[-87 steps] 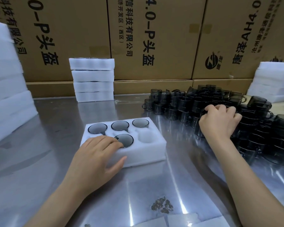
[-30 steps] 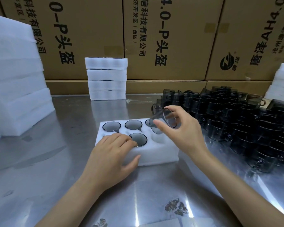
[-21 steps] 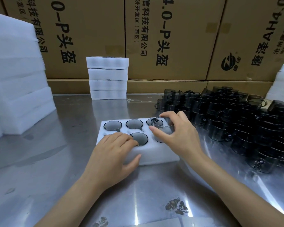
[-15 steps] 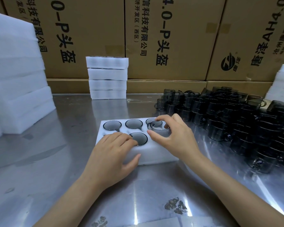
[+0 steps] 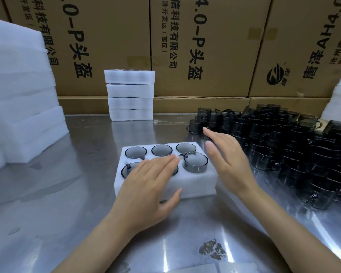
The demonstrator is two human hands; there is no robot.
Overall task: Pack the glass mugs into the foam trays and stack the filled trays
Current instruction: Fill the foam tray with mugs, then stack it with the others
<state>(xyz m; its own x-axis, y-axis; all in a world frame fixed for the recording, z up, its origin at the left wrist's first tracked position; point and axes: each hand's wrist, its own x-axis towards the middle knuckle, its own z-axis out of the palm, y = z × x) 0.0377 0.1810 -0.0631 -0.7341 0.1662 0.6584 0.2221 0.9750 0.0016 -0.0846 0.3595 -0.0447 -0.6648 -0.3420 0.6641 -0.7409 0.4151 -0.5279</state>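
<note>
a shiny steel table (image 5: 71, 213) carries a white foam tray (image 5: 195, 182) at centre, a stack of filled trays (image 5: 130, 95) at the far side, dark glass mugs (image 5: 283, 154) massed right, and foam slabs (image 5: 22, 115) piled left.

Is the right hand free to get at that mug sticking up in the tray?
Probably yes: the right hand hangs open just beside the raised mug with nothing between them; the left hand rests further left on the foam tray.

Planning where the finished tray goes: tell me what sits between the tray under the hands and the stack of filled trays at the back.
Head view: only bare steel table between the foam tray and the stack of filled trays.
</note>
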